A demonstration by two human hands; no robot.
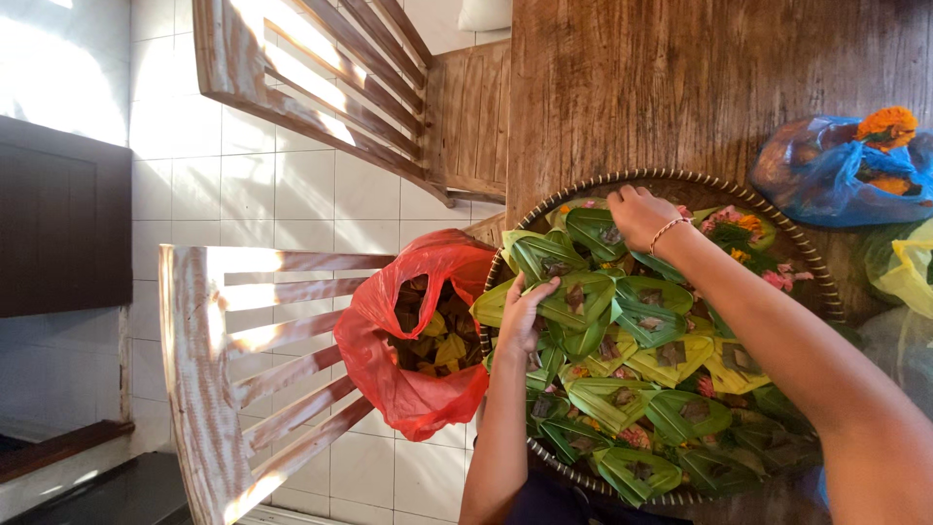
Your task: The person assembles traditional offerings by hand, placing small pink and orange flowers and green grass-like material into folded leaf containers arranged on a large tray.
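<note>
White tiled floor [282,185] fills the left of the frame, with sunlit wooden chairs [243,389]; brown wooden table [680,87] at upper right.

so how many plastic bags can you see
3: a red bag on the chair seat left of the tray, a blue bag and a yellow bag on the table at right; more may be hidden.

The left hand's [525,316] fingertips were tucked under a folded green leaf tray [573,301], and the right hand [641,216] closed over whatever it pinched, so neither grip could be read. The round woven basket's [680,183] lower rim ran behind both forearms. A yellow bag [909,272] was cut by the frame's edge, and the red bag's [418,335] dark contents were too shadowed to identify.
</note>
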